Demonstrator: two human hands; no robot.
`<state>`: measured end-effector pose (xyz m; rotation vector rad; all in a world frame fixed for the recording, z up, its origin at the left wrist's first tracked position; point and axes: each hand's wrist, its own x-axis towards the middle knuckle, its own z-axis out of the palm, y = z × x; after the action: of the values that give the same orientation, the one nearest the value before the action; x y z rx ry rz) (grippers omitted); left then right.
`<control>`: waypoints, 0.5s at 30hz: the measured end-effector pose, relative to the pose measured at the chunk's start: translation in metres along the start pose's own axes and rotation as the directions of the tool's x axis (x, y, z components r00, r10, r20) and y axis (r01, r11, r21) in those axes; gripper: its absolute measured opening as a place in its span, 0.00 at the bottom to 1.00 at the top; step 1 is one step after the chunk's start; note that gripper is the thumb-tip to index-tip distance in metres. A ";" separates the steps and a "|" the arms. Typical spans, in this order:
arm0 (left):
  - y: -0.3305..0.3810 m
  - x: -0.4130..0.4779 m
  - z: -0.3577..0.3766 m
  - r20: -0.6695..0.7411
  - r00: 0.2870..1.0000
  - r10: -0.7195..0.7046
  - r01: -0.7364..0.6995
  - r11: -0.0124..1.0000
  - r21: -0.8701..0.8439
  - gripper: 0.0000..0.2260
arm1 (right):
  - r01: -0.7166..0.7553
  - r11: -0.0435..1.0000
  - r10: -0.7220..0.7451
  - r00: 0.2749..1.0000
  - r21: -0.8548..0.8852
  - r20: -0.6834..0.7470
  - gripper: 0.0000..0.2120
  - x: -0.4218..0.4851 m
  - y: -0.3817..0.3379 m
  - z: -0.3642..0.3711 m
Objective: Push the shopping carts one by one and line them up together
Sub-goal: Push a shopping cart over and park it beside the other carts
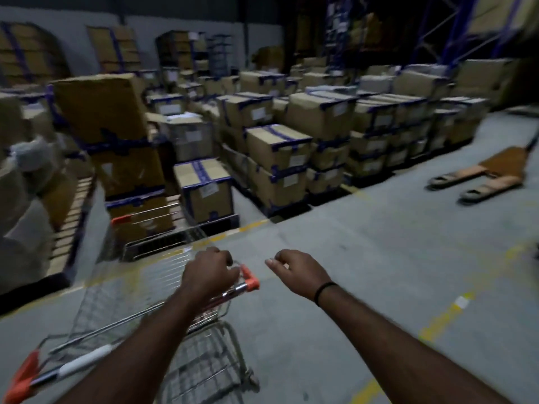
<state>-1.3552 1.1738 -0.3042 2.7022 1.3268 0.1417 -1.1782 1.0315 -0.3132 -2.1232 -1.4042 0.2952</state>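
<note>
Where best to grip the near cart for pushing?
Probably the handle bar, from the person's side, palm down over the top. It's a round tube across the near edge of the cart, so fingers can wrap it. The left hand grips near its orange right end; the white stretch lies free for the right hand.

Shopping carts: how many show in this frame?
2. The near cart, its handle gripped by the left hand; the far cart ahead of it, beside the stacked boxes. Blur and darkness may hide others.
</note>
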 end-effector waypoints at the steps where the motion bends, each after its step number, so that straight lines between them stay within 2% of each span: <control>1: 0.023 0.004 0.001 0.028 0.998 0.056 -0.056 0.998 -0.004 0.18 | -0.039 0.999 0.039 0.999 0.004 -0.011 0.22 -0.010 0.014 -0.014; 8: 0.211 -0.005 0.011 0.147 0.908 0.391 -0.394 0.919 -0.011 0.16 | -0.290 0.956 0.294 0.942 0.048 -0.163 0.22 -0.115 0.118 -0.129; 12: 0.337 -0.036 0.024 0.157 0.787 0.596 -0.599 0.800 -0.035 0.17 | -0.425 0.901 0.427 0.839 0.084 -0.337 0.21 -0.209 0.177 -0.191; 15: 0.430 -0.077 0.037 0.169 0.655 0.736 -0.735 0.673 -0.079 0.18 | -0.543 0.831 0.540 0.730 0.123 -0.419 0.23 -0.292 0.214 -0.226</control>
<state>-1.0612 0.8493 -0.2757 2.9755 0.0951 -0.0431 -1.0297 0.6323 -0.2877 -2.3784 -0.5029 0.0154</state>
